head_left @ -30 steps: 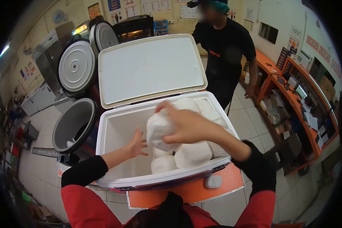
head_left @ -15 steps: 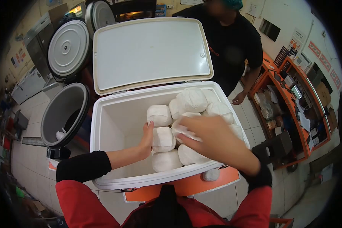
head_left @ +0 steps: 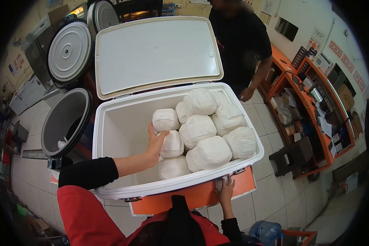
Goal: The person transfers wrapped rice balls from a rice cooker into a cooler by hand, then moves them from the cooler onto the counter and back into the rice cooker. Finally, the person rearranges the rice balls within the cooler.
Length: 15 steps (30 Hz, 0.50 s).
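A white cooler box (head_left: 103, 141) stands before me with its lid up. Several round bundles wrapped in white paper fill its right side, such as a large front bundle (head_left: 214, 151) and one on top at the back (head_left: 200, 101). My left hand (head_left: 155, 144) is inside the box, thumb and fingers apart, pressed against the left side of a small bundle (head_left: 173, 144), just below another bundle (head_left: 165, 119). Low at the front, outside the box, my right hand (head_left: 225, 190) has its fingers around a white wrapped bundle (head_left: 218, 185), mostly hidden, over an orange surface (head_left: 184, 201).
An open grey round container (head_left: 67, 117) stands left of the box, with round lids (head_left: 69, 51) behind it. A person in black (head_left: 240, 45) stands behind the box at right. Further right are an orange counter (head_left: 303, 94), a dark stool (head_left: 293, 156) and a water bottle (head_left: 266, 233).
My right hand has left the bundles in the box and come down to the bundle at the front. My left hand stays at the stack's left side. The other person has shifted.
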Available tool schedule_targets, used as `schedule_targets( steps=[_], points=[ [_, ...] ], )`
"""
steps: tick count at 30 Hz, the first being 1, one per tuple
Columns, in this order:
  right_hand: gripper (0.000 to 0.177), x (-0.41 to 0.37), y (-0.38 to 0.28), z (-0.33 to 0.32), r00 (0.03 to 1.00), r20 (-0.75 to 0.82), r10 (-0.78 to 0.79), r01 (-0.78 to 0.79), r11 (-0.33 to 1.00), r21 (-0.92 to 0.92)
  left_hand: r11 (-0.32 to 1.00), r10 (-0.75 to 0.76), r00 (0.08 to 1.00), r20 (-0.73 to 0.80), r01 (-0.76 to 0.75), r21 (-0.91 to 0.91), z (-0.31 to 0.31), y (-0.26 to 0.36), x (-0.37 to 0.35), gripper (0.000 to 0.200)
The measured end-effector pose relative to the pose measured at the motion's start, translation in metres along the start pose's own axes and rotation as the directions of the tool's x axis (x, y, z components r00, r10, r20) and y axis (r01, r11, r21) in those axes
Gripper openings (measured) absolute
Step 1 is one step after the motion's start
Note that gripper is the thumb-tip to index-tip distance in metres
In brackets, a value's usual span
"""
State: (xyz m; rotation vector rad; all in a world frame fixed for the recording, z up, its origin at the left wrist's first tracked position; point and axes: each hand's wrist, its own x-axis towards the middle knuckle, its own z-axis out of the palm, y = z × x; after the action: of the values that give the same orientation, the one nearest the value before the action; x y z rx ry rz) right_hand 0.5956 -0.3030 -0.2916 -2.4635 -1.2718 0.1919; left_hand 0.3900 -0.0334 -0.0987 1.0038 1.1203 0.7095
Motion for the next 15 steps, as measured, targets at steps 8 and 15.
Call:
schedule_targets(
  steps=[8, 15],
  points=[
    [0.069, -0.009, 0.031, -0.089, 0.859, 0.378, 0.344, -0.428, 0.079, 0.900, 0.974, 0.051, 0.998, 0.029, -0.057, 0.221, -0.007, -0.015, 0.017, 0.100],
    [0.071, 0.010, -0.157, -0.269, 0.902, -0.071, -0.427, 0.160, 0.177, 0.971, 0.970, -0.089, 0.992, 0.095, 0.064, 0.234, -0.007, 0.000, 0.021, 0.107]
  ],
)
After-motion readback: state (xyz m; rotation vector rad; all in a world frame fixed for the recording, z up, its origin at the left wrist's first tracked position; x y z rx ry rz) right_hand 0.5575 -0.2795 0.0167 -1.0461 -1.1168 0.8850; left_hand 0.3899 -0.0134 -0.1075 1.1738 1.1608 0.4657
